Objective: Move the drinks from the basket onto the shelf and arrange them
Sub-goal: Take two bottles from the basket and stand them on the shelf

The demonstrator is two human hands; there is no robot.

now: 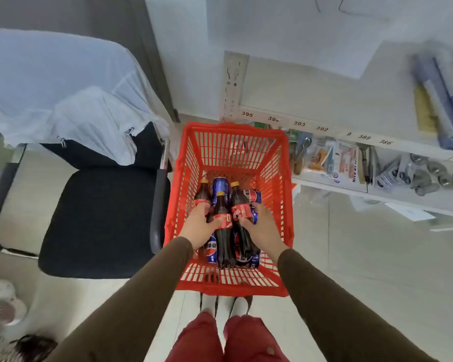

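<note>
A red plastic basket (191, 163) stands on the floor in front of me. It holds three dark cola bottles with yellow caps and red labels, lying among several blue cans. My left hand (198, 226) reaches into the basket and closes around the middle cola bottle (223, 231), with the left bottle (202, 195) right beside it. My right hand (262, 228) closes on the right cola bottle (239, 202) at its label. A blue can (221, 185) lies at the back between the bottle necks. The white shelf (311, 100) rises behind and to the right.
A black chair (100, 220) draped with a pale cloth (58, 87) stands left of the basket. The lower shelf level (351, 163) holds packaged small goods and tools under numbered tags. Blue and yellow packs (439, 111) lie on the upper level. My feet stand just behind the basket.
</note>
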